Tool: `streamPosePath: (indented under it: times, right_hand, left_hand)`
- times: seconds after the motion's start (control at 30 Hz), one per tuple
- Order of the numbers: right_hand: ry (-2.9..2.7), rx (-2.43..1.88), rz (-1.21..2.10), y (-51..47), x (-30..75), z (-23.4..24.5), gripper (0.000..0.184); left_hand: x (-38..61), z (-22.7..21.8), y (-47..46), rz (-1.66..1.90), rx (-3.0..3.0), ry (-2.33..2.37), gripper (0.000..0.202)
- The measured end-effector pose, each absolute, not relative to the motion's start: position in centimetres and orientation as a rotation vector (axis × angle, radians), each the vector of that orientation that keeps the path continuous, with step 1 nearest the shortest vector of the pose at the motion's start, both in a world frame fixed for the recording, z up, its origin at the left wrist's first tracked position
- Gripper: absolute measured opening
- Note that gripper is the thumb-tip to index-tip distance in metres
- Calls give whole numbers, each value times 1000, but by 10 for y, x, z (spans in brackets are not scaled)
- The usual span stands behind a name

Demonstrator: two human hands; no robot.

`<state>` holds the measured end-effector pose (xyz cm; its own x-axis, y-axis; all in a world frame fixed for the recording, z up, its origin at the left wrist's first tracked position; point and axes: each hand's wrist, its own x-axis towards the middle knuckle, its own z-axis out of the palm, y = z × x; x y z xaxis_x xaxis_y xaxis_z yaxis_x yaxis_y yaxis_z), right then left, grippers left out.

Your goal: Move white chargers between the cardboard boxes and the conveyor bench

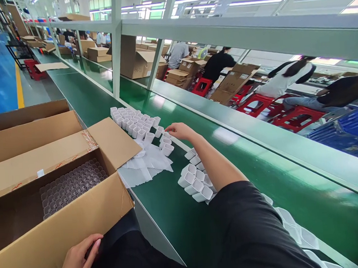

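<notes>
My right hand (pixel 180 132) reaches across the green bench, its fingers bent and pinched at the rim of a small white cup (pixel 166 135). That cup belongs to a short row lying on its side, next to a larger cluster of white cups (pixel 133 121). Under my right forearm lies another group of white cups (pixel 194 180), openings facing me. Low on the left, my left hand (pixel 80 259) rests by the cardboard box (pixel 89 209), thumb and forefinger apart, nothing between them. Inside the box, many translucent cups (pixel 74 186) stand in tight rows.
Crumpled white plastic sheet (pixel 147 162) lies beside the box flap (pixel 113 140). A white metal post (pixel 117 48) and rail rise behind the bench. More clear containers (pixel 296 226) lie at lower right. People sit on red stools (pixel 256 103) beyond.
</notes>
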<state>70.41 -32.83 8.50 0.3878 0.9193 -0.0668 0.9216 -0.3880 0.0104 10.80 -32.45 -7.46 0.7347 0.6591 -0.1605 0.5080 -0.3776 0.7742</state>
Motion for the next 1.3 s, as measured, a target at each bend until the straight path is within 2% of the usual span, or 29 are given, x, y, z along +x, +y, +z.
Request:
streamPosePath:
  times: [0.27,0.73,0.9,1.0,1.3]
  right_hand:
    - [1707,2579,-68,-304,699,81,47]
    - [1388,2638,-201,-312,722,85,29]
    - [1488,2627,-335,-327,714,91,32]
    - [1544,2628,-385,-331,705,95,39]
    - [1682,2435,-649,-342,696,99,86]
  left_hand:
    - [106,-78,-325,252,2076,886,32]
    - [112,-73,-321,321,2125,862,30]
    - [112,-73,-317,299,2140,836,30]
    - [113,-73,-316,288,2150,835,28]
    - [111,-76,-318,287,2185,835,28]
